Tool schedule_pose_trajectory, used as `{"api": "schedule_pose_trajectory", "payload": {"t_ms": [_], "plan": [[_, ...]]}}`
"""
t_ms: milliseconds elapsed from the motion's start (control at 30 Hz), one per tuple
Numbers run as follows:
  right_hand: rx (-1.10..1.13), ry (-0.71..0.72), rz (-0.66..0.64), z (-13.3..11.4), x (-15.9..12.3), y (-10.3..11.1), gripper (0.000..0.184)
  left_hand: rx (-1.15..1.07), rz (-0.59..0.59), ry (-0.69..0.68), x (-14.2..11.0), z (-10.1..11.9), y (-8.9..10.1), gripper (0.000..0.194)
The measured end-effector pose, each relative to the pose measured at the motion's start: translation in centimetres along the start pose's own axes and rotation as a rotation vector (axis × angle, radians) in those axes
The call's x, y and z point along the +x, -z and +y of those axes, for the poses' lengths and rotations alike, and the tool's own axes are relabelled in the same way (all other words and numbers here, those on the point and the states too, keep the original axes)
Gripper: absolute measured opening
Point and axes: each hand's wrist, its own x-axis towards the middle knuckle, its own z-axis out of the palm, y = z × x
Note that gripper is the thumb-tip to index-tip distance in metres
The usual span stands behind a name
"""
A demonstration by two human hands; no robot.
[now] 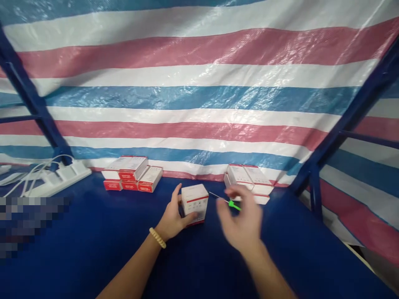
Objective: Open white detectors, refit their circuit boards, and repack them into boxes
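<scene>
A small white carton with red edge bands (195, 203) stands upright on the blue table, with my left hand (175, 214) wrapped around its left side. My left thumb lies across the carton's front face, and a pale beaded bracelet (157, 238) circles that wrist. To the right, my right hand (243, 218) is blurred by motion, its thumb and fingers apart and nothing seen in its grasp. Just beyond it lies a screwdriver with a bright green handle (232, 204) and a thin metal shaft pointing left toward the carton. Part of the handle is near or behind my fingers.
Stacked red and white boxes (133, 168) sit at the back left. More white boxes (249, 174) are at the back right, partly hidden by my hand. A white power strip (59, 181) with cables lies far left. Blue metal posts (339, 128) and a striped tarp (199, 99) enclose the table.
</scene>
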Motion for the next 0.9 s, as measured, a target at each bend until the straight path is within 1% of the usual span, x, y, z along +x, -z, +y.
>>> {"api": "schedule_pose_trajectory", "payload": {"t_ms": [67, 100, 167, 267, 333, 467, 600, 667, 733, 800, 900], "plan": [[0.009, 0.019, -0.065, 0.4, -0.9, -1.2, 0.049, 0.083, -0.148, -0.004, 0.1, 0.1, 0.5, 0.085], [0.018, 0.026, -0.12, 0.6, -1.5, -1.9, 0.055, 0.144, -0.18, 0.006, 0.1, 0.0, 0.6, 0.078], [0.025, 0.01, -0.237, 1.0, -2.8, -3.3, 0.065, 0.315, -0.203, 0.036, 0.2, -0.3, 0.9, 0.067], [0.002, -0.065, -0.235, 1.6, -4.7, -4.8, 0.07, 0.533, -0.198, 0.077, 0.2, -1.1, 1.0, 0.06], [-0.018, -0.086, -0.248, 2.0, -5.5, -5.4, 0.079, 0.573, -0.209, 0.094, 0.2, -1.3, 1.1, 0.059], [-0.02, -0.115, -0.33, 2.6, -6.0, -5.7, 0.102, 0.51, -0.232, 0.132, 0.5, -0.9, 1.3, 0.055], [0.02, -0.125, -0.434, 2.7, -5.7, -5.3, 0.115, 0.397, -0.227, 0.162, 0.8, -0.2, 1.4, 0.049], [0.011, -0.15, -0.456, 2.7, -5.6, -5.2, 0.121, 0.311, -0.223, 0.161, 0.9, 0.1, 1.2, 0.048], [-0.016, -0.186, -0.411, 2.8, -5.5, -5.2, 0.119, 0.247, -0.2, 0.151, 1.0, 0.4, 0.8, 0.046], [-0.047, -0.198, -0.341, 2.9, -5.4, -5.1, 0.109, 0.224, -0.183, 0.137, 1.0, 0.7, 0.1, 0.046], [-0.091, -0.148, -0.254, 3.1, -5.1, -4.8, 0.099, 0.192, -0.174, 0.097, 0.9, 1.2, -1.0, 0.045]]}}
